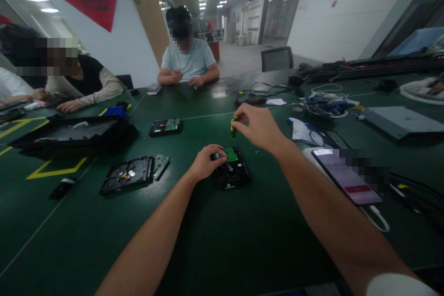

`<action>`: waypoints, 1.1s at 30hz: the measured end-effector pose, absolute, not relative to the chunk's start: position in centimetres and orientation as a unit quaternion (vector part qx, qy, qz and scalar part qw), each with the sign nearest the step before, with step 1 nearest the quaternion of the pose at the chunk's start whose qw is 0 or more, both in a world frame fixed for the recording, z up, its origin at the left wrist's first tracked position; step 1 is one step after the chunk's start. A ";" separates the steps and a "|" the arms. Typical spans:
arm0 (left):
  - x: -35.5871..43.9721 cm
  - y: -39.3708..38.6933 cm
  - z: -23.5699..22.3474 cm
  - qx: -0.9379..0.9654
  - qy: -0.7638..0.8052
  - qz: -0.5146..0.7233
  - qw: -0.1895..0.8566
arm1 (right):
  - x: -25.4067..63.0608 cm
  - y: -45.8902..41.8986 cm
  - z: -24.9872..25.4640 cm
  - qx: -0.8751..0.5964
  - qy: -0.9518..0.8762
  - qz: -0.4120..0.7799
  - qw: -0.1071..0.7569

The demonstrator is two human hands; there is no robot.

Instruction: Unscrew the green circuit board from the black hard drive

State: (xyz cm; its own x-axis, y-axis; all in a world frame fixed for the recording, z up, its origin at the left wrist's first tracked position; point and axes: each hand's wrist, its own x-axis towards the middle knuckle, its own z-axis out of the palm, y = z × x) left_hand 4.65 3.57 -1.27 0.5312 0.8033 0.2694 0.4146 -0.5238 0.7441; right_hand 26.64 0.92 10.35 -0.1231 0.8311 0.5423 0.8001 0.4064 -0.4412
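A black hard drive (233,176) lies on the green table in front of me, its green circuit board (231,154) facing up. My right hand (255,122) pinches the yellow and black handle of a screwdriver (233,128), which stands upright with its tip down at the board's far part. My left hand (207,162) grips the drive's left side, thumb and fingers at the edge of the board. A few tiny bits, perhaps screws, lie just right of the drive.
Another hard drive (128,175) with a loose circuit board (161,166) lies left; a third drive (165,126) is farther back. A black tray (72,132) stands far left. On the right are a phone (347,175), cables and a grey metal box (404,120). Co-workers sit across the table.
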 end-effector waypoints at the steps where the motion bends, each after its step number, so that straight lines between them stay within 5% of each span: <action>1: 4.6 3.6 -1.3 0.817 0.372 0.309 0.315 | 26.6 0.9 10.4 -0.540 -0.753 0.022 0.375; 33: 4.6 3.9 -1.5 0.814 0.372 0.311 0.320 | 26.3 0.5 10.8 -0.538 -0.760 0.016 0.365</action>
